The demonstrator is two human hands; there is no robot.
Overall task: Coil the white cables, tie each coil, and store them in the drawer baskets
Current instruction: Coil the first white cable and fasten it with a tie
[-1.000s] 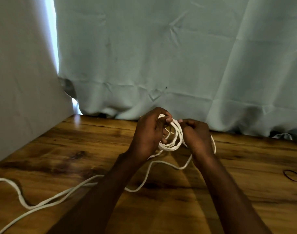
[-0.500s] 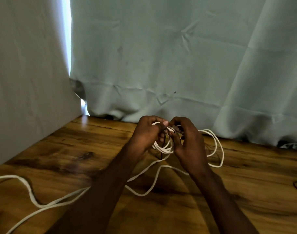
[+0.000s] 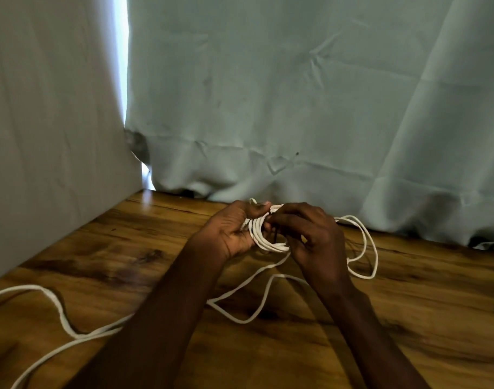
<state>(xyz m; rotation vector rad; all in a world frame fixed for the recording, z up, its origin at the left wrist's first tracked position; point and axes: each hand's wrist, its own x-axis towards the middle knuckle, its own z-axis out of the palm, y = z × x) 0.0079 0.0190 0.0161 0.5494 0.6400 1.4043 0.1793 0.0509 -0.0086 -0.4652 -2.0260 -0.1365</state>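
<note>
Currently a partly wound coil [image 3: 264, 234] of white cable [image 3: 57, 310] is held above the far middle of the wooden table [image 3: 408, 318], just in front of the pale curtain [image 3: 296, 108]. The left hand [image 3: 231, 231] is curled round the bundled turns, thumb over the top, so its grip is closed on the coil. The right hand [image 3: 310, 234] is bent in against the same bundle, its fingertips [image 3: 276, 217] pinching at the turns; exactly which strand is pinched cannot be told. A few slack loops [image 3: 363, 248] hang out to the right of the hands, and a long unwound tail is trailed across the near left of the table and off the edge of view. Winding appears to be the step in hand, and much cable is judged to be left. For a tidy coil, the turns are best kept flat and side by side under the left thumb, each new turn being laid at the same width. The loose loops on the right should be drawn in first, since they could snag or knot. The tail is better fed in without twist. No tie and no drawer baskets are seen.
</note>
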